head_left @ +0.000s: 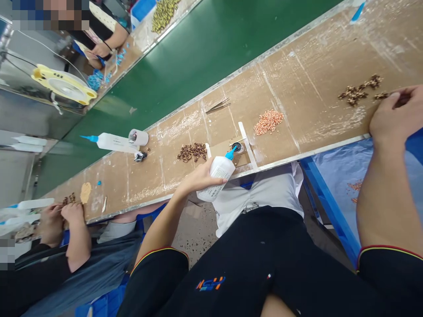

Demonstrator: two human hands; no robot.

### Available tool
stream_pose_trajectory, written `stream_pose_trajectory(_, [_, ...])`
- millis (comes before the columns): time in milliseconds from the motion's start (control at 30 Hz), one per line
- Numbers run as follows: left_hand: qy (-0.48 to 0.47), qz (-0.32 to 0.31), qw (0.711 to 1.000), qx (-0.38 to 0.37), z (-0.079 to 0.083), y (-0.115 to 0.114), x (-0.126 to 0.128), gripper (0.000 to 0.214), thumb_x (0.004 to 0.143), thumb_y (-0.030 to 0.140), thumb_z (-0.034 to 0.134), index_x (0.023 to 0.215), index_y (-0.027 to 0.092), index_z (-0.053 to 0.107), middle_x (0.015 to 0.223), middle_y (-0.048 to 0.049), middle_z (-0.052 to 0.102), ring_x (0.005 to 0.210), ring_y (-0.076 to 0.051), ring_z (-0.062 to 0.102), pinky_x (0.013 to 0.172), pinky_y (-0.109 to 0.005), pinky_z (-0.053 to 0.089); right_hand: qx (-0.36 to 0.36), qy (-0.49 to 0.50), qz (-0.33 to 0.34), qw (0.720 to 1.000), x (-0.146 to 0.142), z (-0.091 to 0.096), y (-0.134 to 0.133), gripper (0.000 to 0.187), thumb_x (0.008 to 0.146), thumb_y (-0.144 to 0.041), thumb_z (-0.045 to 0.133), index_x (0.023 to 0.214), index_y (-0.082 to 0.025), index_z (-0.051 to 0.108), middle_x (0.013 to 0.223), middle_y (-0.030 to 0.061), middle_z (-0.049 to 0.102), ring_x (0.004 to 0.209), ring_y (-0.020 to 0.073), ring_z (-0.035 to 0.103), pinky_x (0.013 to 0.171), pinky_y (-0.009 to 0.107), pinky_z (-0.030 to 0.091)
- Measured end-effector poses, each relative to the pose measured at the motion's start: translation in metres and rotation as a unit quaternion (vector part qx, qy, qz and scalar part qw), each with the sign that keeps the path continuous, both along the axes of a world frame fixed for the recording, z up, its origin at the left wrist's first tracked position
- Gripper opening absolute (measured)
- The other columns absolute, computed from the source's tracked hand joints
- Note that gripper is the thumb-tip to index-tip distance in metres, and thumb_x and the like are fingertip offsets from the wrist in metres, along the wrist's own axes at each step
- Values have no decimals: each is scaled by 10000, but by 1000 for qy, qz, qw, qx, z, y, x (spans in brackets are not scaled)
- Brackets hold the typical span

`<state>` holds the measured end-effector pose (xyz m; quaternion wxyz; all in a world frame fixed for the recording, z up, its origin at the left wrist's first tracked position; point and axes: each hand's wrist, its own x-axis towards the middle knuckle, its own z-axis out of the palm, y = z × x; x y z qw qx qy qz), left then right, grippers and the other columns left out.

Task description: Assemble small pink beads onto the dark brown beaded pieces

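Left hand (212,177) grips the white bottle (222,167), its blue nozzle (231,153) tipped into the small cup (241,150) on the bench (310,105). Right hand (393,112) is beside brown pieces (353,95) — hold on one cannot be confirmed. Nozzle placement appears done; amount dispensed not visible — orange pieces (268,122) lie loose, apparently unused.

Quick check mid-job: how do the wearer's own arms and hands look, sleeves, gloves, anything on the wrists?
The left sleeve and right sleeve are short and black, edged with thin red and yellow trim. The left hand and right hand are bare: no gloves, watch or wristband shows.
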<state>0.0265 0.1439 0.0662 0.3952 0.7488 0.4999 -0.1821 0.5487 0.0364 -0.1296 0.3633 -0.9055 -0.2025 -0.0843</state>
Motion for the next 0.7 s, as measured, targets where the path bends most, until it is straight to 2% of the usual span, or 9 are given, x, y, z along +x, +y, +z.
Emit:
stream_pose_trajectory(200, [16, -13, 1000, 6, 3, 1, 1, 808, 729, 629, 763, 1384, 188, 591, 1173, -136, 777, 1096, -387, 755, 975, -536, 595, 15, -4, 16, 1000, 1, -2, -5, 466, 790, 51, 627, 825, -307, 331, 1128, 148, 566, 1368, 408, 479, 1044, 686, 428])
stream_pose_trajectory(367, [12, -12, 1000, -4, 4, 3, 2, 803, 723, 632, 754, 1376, 199, 581, 1248, -142, 771, 1146, -396, 739, 1010, -543, 583, 28, -3, 43, 999, 2, -3, -10, 441, 808, 16, 632, 830, -305, 331, 1118, 142, 558, 1405, 413, 448, 1064, 705, 404])
stream_pose_trajectory(600, [31, -13, 999, -9, 9, 6, 6, 819, 697, 665, 732, 1344, 186, 578, 1254, -149, 754, 1160, -402, 728, 1008, -531, 582, 31, -2, 60, 998, 17, -17, -12, 459, 798, 15, 645, 848, -308, 323, 1098, 101, 497, 1269, 372, 482, 1043, 696, 379])
stream_pose_trajectory(700, [45, -16, 999, -5, 13, 7, 8, 819, 693, 676, 725, 1334, 187, 581, 1238, -144, 755, 1132, -391, 733, 997, -519, 587, 22, 3, 61, 998, 17, -18, -13, 473, 798, 24, 644, 851, -309, 312, 1102, 97, 486, 1270, 363, 472, 1053, 695, 372])
